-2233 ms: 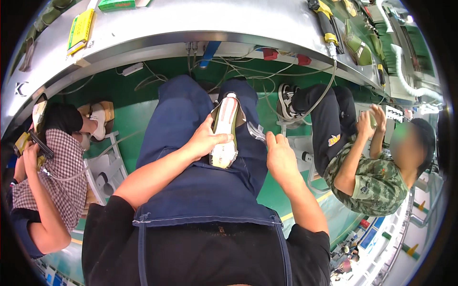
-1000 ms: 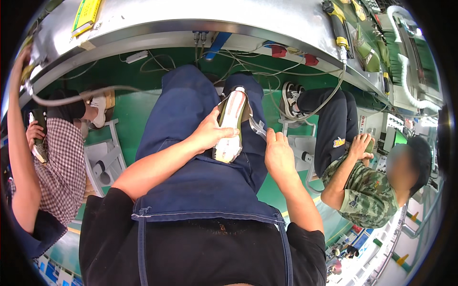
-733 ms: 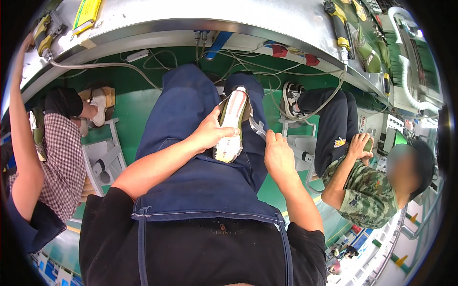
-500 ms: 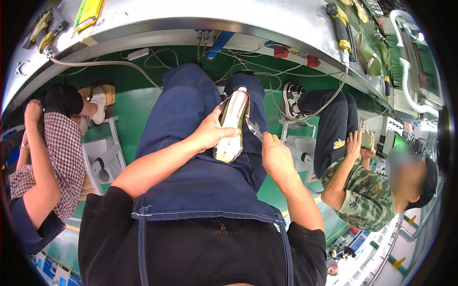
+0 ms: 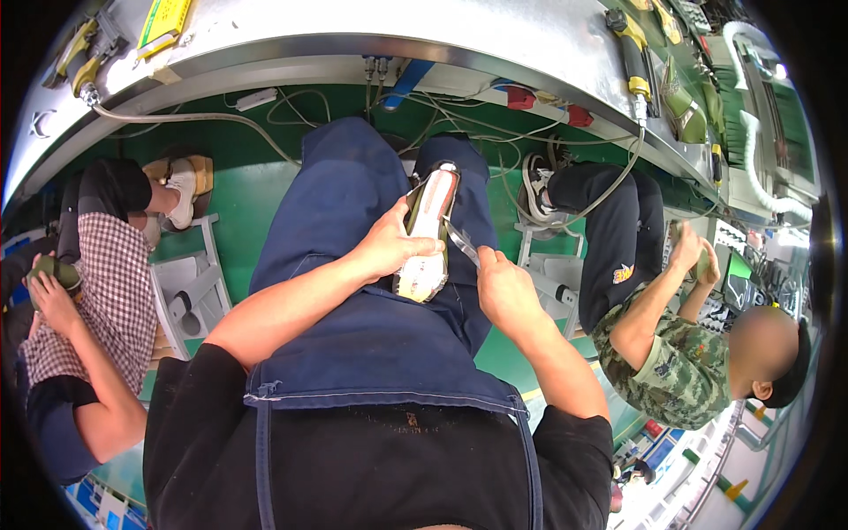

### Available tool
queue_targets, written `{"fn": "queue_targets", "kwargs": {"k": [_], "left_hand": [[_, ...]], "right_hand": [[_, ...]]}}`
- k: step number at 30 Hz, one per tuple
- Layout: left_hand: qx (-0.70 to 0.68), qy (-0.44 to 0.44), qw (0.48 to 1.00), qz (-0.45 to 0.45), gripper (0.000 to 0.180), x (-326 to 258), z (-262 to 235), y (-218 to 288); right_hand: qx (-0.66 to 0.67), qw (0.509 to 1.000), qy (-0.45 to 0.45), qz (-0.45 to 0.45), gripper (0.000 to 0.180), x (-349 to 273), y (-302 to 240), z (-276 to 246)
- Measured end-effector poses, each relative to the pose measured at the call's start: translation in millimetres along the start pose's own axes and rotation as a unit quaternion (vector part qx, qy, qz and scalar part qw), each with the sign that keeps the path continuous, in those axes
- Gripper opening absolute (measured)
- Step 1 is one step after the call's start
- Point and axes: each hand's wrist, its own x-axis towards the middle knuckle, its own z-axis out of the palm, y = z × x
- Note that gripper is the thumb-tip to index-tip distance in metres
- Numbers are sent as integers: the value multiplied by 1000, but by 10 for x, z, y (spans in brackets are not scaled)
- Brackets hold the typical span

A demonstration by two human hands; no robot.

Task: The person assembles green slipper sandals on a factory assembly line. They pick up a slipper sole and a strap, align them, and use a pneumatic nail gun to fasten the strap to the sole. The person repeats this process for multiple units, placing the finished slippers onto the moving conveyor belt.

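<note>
A shoe [image 5: 430, 231] with a pale sole and an olive upper lies sole-up on my lap, over my blue apron [image 5: 371, 336]. My left hand [image 5: 389, 250] grips the shoe from the left side, fingers wrapped over the sole. My right hand [image 5: 502, 289] sits just right of the shoe, closed on a thin metal tool [image 5: 463, 243] whose tip touches the shoe's edge.
A curved metal workbench [image 5: 424, 44] with hanging cables and yellow tools runs across the top. A person in a checked shirt [image 5: 97, 291] sits at left holding an olive item. Another person in a camouflage shirt [image 5: 680, 362] sits at right. A grey stool [image 5: 190, 283] stands on the green floor.
My right hand has moved from resting on my thigh up to the shoe's right edge with the tool. The person at left lowered a raised arm; the person at right shifted hands.
</note>
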Motion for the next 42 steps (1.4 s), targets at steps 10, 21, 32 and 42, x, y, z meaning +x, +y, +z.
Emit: {"fn": "queue_targets", "kwargs": {"k": [10, 21, 32, 42], "left_hand": [[-23, -16, 999, -38, 69, -10, -26, 186], [352, -2, 931, -96, 67, 363, -31, 659], [389, 8, 919, -59, 50, 333, -89, 532], [356, -15, 933, -54, 54, 292, -103, 503]], "right_hand": [[-224, 970, 42, -83, 19, 66, -57, -143], [-408, 910, 50, -48, 28, 83, -414, -288], [-28, 992, -104, -59, 30, 68, -86, -672], [177, 980, 83, -44, 73, 410, -49, -7]]}}
